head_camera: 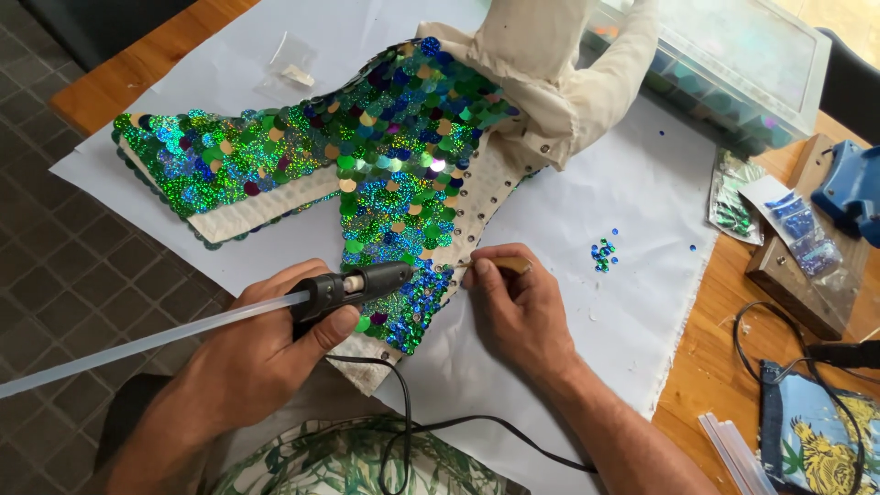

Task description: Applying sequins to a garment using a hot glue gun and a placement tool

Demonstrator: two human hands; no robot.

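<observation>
Head view, left hand gripping glue gun, right hand pinching stick at sequinned boot

We held our left hand curled in a tight grip, thumb pressed across the top and knuckles turned toward ten o'clock, the bare forearm running back toward seven o'clock. Our right hand lay palm down just beside it at three o'clock, thumb and forefinger pinched together and pointing toward eleven o'clock, the wrist bent and the forearm trailing off toward five o'clock. The two hands stayed close but apart.
</observation>
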